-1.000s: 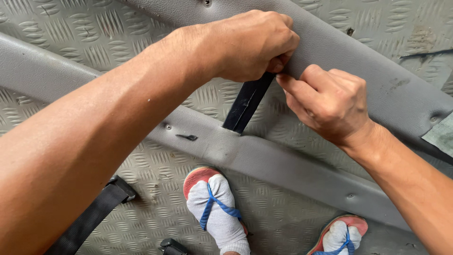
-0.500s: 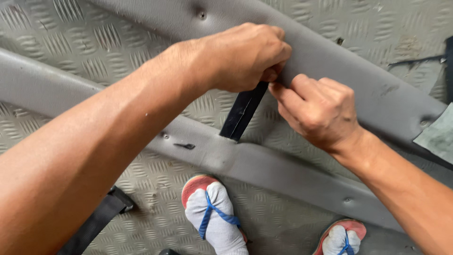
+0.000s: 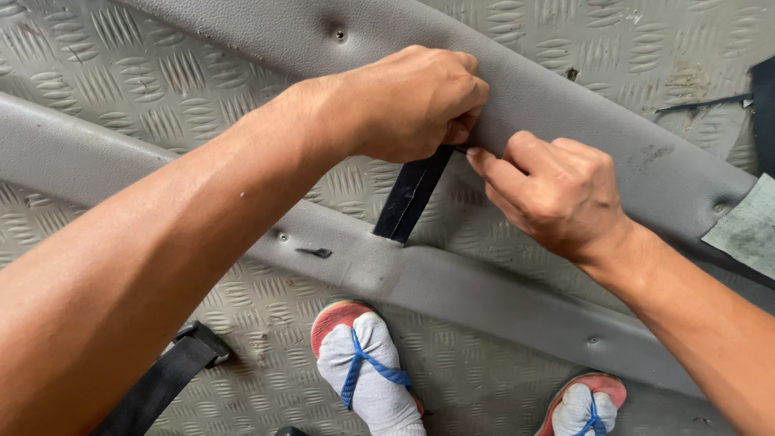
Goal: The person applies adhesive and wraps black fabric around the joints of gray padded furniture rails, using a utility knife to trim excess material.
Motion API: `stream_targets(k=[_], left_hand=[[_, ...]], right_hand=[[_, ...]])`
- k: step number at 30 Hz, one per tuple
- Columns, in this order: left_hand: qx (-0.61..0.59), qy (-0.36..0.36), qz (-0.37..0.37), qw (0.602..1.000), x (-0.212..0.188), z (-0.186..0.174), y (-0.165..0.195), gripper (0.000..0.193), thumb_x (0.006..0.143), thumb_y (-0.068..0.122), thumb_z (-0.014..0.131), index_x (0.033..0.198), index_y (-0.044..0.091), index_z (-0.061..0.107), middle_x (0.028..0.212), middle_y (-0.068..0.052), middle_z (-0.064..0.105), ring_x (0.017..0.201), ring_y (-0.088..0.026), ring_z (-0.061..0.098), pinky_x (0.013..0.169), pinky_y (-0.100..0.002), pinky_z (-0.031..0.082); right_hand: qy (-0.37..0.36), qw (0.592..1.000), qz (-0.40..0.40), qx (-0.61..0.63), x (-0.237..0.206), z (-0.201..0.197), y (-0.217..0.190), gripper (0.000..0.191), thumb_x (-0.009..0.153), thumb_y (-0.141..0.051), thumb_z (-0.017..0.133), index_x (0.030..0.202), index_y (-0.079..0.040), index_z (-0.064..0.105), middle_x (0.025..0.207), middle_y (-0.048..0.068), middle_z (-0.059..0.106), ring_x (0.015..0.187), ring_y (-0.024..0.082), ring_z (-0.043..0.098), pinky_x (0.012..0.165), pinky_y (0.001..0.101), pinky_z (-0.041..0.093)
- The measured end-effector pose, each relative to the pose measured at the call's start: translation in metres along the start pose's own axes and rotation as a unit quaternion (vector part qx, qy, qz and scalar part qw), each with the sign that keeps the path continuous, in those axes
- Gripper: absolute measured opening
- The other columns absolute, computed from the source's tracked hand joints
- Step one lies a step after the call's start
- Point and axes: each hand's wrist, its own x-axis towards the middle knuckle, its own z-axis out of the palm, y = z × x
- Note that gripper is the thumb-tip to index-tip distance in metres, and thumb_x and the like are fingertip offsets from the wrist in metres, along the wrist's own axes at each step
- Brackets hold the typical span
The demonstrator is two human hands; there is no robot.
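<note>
The left hand [image 3: 412, 101] is curled into a fist at the upper end of a black strap [image 3: 410, 198], its fingers closed on the strap where it meets the far grey plastic trim panel [image 3: 565, 105]. The right hand [image 3: 557, 194] sits just beside it on the right, thumb and forefinger pinched at the same spot against the panel's near edge. The two hands nearly touch, leaving little room between them.

The strap is flat, dark and woven-looking, running down and slightly left from the hands to a slot in the near grey trim panel [image 3: 452, 282], spanning the gap between both panels. Both panels are long, smooth-grained mouldings with rounded edges and small screw recesses, lying diagonally across a grey chequer-plate floor [image 3: 161, 81] with raised ribbed lozenges.

Nearer, two feet in white socks and red sandals [image 3: 363, 363] with blue straps stand on the floor. Another black belt with a buckle [image 3: 173, 371] lies at the near left, partly under the left forearm. Open floor lies far left.
</note>
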Motion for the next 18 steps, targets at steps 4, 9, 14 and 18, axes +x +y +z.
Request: stream_targets(k=[4,9,14,18], left_hand=[[-0.01,0.002,0.004,1.0,0.0,0.001,-0.002,0.011,0.089,0.014,0.075,0.089,0.003,0.071,0.099,-0.014,0.067,0.094,-0.035,0.068,0.082,-0.045,0.053],[0.01,0.054,0.03,0.998,-0.007,0.003,0.004,0.01,0.089,0.012,0.074,0.088,0.003,0.07,0.098,-0.015,0.066,0.094,-0.036,0.067,0.081,-0.046,0.053],[0.121,0.125,0.055,0.983,-0.03,0.011,0.015,0.016,0.085,0.013,0.071,0.094,0.0,0.067,0.105,-0.016,0.061,0.1,-0.032,0.066,0.076,-0.042,0.057],[0.172,0.117,0.051,0.977,-0.031,0.021,0.019,0.01,0.09,0.011,0.066,0.092,0.001,0.065,0.103,-0.013,0.058,0.099,-0.028,0.064,0.071,-0.038,0.059]], right_hand=[[-0.018,1.0,0.007,0.005,-0.002,-0.003,0.0,0.004,0.095,-0.008,0.08,0.094,-0.01,0.076,0.07,0.002,0.049,0.053,0.017,0.051,0.051,0.0327,0.042],[-0.016,0.999,0.021,0.041,-0.006,-0.004,0.0,0.017,0.089,-0.005,0.079,0.105,-0.008,0.077,0.073,0.004,0.053,0.056,0.018,0.053,0.054,0.0334,0.046],[0.003,0.996,0.033,0.078,-0.01,-0.003,-0.002,0.019,0.089,-0.003,0.081,0.107,-0.007,0.075,0.077,0.003,0.056,0.059,0.019,0.055,0.057,0.0336,0.046],[0.007,0.998,0.024,0.065,-0.011,-0.001,-0.003,0.019,0.088,-0.003,0.082,0.105,-0.007,0.076,0.076,0.003,0.056,0.058,0.019,0.055,0.054,0.0332,0.044]])
